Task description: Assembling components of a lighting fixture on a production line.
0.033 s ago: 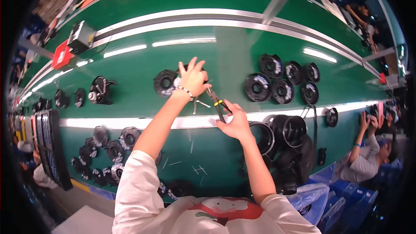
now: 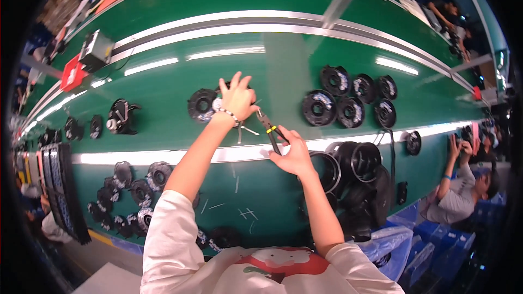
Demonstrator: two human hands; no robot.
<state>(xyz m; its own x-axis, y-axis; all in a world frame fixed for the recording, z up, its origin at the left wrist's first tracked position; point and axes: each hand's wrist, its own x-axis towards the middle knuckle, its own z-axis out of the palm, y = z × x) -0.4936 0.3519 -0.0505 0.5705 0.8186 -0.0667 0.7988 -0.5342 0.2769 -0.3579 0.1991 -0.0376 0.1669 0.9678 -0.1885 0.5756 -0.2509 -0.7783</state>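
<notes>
Far to the left of the fingers, a row of flat black panels (image 2: 60,190) stands on edge at the rim of the green conveyor belt (image 2: 163,90), and a cluster of small black round parts (image 2: 133,190) lies just beside them. Further up the belt, well left of the left hand, sits a lone black part with a pale centre (image 2: 121,117). The left hand (image 2: 238,99), a beaded bracelet on its wrist, reaches out over the belt with fingers spread wide and rests on a black round speaker part (image 2: 203,104), which lies under and just left of the fingertips. Thin pale offcuts (image 2: 245,129) lie just below that wrist. Between the two hands, the right hand (image 2: 294,152) is closed around a pair of black pliers with yellow bands (image 2: 271,130), the tip pointing up-left toward the left hand's thumb without touching it. Right of the right hand's knuckles, stacked black rings (image 2: 354,163) rest at the belt's near edge. Well beyond the fingers, to the upper right, a group of black round speaker frames (image 2: 348,98) lies on the belt. At the far right a seated person (image 2: 463,185) raises both hands
</notes>
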